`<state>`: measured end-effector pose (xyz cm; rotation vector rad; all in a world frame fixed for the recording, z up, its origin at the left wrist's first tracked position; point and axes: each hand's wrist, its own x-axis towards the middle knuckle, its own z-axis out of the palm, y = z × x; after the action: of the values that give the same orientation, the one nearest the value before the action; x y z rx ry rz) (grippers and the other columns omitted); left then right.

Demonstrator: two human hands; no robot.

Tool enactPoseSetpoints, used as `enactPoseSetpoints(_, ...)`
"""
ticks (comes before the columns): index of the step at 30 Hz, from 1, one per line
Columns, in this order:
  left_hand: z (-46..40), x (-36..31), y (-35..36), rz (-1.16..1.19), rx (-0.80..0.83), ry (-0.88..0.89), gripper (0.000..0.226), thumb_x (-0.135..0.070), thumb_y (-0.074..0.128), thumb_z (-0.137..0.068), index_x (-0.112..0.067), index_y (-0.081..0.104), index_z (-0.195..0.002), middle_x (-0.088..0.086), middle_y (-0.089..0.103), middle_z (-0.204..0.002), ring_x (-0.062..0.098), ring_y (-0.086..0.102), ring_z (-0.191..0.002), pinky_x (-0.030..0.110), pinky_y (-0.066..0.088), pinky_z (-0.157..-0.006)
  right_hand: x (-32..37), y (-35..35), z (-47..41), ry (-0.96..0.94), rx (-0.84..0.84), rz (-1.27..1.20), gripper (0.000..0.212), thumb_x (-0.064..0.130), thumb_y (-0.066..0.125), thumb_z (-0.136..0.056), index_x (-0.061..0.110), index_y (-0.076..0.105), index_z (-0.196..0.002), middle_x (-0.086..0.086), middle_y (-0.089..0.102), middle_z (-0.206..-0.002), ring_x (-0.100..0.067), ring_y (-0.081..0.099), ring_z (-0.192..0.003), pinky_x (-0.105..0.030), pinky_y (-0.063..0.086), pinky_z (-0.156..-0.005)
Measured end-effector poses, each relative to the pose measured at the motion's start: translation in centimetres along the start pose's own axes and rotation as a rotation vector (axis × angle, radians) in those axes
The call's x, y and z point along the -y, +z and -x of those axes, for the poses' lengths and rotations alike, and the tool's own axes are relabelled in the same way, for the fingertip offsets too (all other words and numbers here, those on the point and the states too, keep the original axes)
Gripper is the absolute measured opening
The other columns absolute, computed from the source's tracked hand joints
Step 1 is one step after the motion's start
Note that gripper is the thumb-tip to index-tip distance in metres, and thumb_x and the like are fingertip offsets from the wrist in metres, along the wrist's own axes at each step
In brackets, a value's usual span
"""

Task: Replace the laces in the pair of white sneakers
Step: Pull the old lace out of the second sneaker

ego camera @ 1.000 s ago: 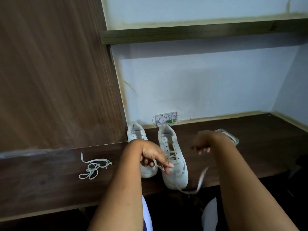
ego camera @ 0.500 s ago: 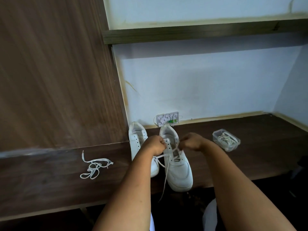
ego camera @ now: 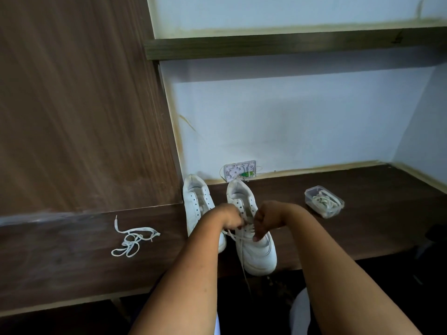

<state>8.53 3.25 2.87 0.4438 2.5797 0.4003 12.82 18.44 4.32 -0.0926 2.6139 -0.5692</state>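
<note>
Two white sneakers stand toes toward me on the dark wooden desk. The right sneaker [ego camera: 256,247] is partly laced; the left sneaker [ego camera: 196,201] shows bare eyelets. My left hand [ego camera: 227,217] and my right hand [ego camera: 267,217] meet over the right sneaker's eyelets, each with curled fingers pinching its white lace [ego camera: 242,255], whose loose end hangs over the desk's front edge. A removed white lace [ego camera: 131,239] lies tangled on the desk at the left.
A clear plastic box [ego camera: 324,201] with laces inside sits on the desk [ego camera: 362,226] to the right. A small white wall box [ego camera: 240,170] is behind the sneakers. A tall wooden panel [ego camera: 79,105] rises on the left, a shelf [ego camera: 290,44] above.
A second ago my hands were apart, the right one lifted near the plastic box. Both have come together over the right sneaker's eyelets and now pinch its lace; the lace end hangs straight down.
</note>
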Motion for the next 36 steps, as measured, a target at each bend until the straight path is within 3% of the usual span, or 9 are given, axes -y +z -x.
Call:
enactPoseSetpoints(4, 0.1, 0.6, 0.1, 0.063, 0.008, -0.043, 0.047, -0.044, 0.042, -0.099, -0.009, 0.070, -0.085, 0.000, 0.059, -0.068, 0.013, 0.051, -0.060, 0.026, 0.040, -0.062, -0.1, -0.6, 0.6, 0.274, 0.112, 0.045, 0.042, 0.054, 0.053, -0.091, 0.020, 0.075, -0.087, 0.002, 0.070, -0.105, -0.007, 0.056, -0.095, -0.026, 0.035, -0.093)
enactPoseSetpoints(8, -0.6, 0.7, 0.6, 0.047, -0.119, -0.119, 0.057, -0.057, 0.044, -0.093, -0.008, 0.072, -0.102, 0.008, 0.069, -0.093, 0.024, 0.065, -0.096, 0.032, 0.047, -0.083, -4.4, -0.5, -1.2, 0.481, 0.047, 0.133, 0.054, 0.053, 0.067, -0.080, 0.010, 0.068, -0.113, -0.007, 0.066, -0.102, -0.029, 0.062, -0.106, -0.043, 0.048, -0.098)
enactPoseSetpoints(12, 0.3, -0.4, 0.8, 0.027, 0.165, -0.118, 0.062, -0.053, 0.034, -0.100, -0.003, 0.070, -0.111, 0.006, 0.065, -0.119, 0.018, 0.055, -0.097, 0.028, 0.036, -0.094, -5.1, -1.1, 0.6, 0.581, -0.317, 0.060, 0.017, 0.026, 0.062, -0.078, 0.015, 0.065, -0.090, -0.007, 0.066, -0.110, -0.030, 0.061, -0.104, -0.039, 0.049, -0.090)
enactPoseSetpoints(16, -0.1, -0.3, 1.1, 0.066, 0.172, -0.108, 0.045, -0.046, 0.055, -0.092, -0.007, 0.072, -0.108, 0.002, 0.070, -0.111, 0.020, 0.062, -0.104, 0.030, 0.043, -0.095, -6.4, -2.1, 2.2, 0.743, -0.537, -0.040, 0.035, 0.019, 0.061, -0.078, 0.023, 0.064, -0.113, -0.003, 0.062, -0.117, -0.027, 0.059, -0.109, -0.035, 0.049, -0.084)
enactPoseSetpoints(21, -1.1, 0.3, 1.0, 0.061, 0.011, -0.055, 0.037, -0.032, 0.075, -0.072, -0.013, 0.070, -0.103, 0.002, 0.069, -0.104, 0.019, 0.065, -0.093, 0.033, 0.053, -0.087, -5.0, -1.8, 0.8, 0.486, -0.273, -0.050, 0.039, 0.042, 0.071, -0.079, 0.008, 0.071, -0.100, -0.005, 0.065, -0.094, -0.022, 0.061, -0.088, -0.030, 0.051, -0.080)
enactPoseSetpoints(24, -1.2, 0.6, 0.4, 0.241, -0.074, -0.092, 0.013, -0.022, 0.065, -0.075, -0.012, 0.058, -0.073, 0.002, 0.054, -0.077, 0.016, 0.050, -0.068, 0.025, 0.040, -0.059, -2.4, -1.2, -0.2, 0.172, -0.355, -0.155, 0.020, 0.028, 0.072, -0.083, 0.013, 0.074, -0.097, -0.001, 0.064, -0.085, -0.017, 0.058, -0.080, -0.023, 0.044, -0.069)
enactPoseSetpoints(26, -1.1, 0.9, -0.1, 0.410, -0.190, -0.149, 0.013, -0.023, 0.061, -0.073, -0.013, 0.054, -0.071, 0.002, 0.048, -0.073, 0.015, 0.044, -0.063, 0.025, 0.034, -0.056, -1.1, -0.8, -0.8, 0.061, -0.355, -0.182, 0.019, 0.022, 0.071, -0.083, 0.016, 0.075, -0.100, -0.002, 0.070, -0.095, -0.017, 0.063, -0.092, -0.024, 0.047, -0.079)
enactPoseSetpoints(30, -0.8, 0.5, 0.1, 0.450, -0.367, -0.210, 0.050, -0.056, 0.054, -0.073, -0.014, 0.066, -0.098, 0.001, 0.064, -0.093, 0.019, 0.059, -0.084, 0.027, 0.042, -0.065, 0.3, 0.6, -2.0, 0.086, -0.246, -0.129, 0.026, 0.020, 0.070, -0.079, 0.014, 0.075, -0.105, -0.005, 0.072, -0.104, -0.020, 0.066, -0.098, -0.030, 0.051, -0.089)
enactPoseSetpoints(36, -1.2, -0.7, 1.4, 0.394, -0.357, -0.209, 0.049, -0.052, 0.054, -0.083, -0.006, 0.070, -0.091, 0.005, 0.069, -0.067, 0.017, 0.067, -0.056, 0.020, 0.046, -0.048, 0.7, 1.5, -2.1, 0.062, -0.247, -0.039, 0.024, 0.019, 0.067, -0.082, 0.012, 0.074, -0.104, -0.010, 0.070, -0.106, -0.024, 0.066, -0.097, -0.031, 0.050, -0.087)
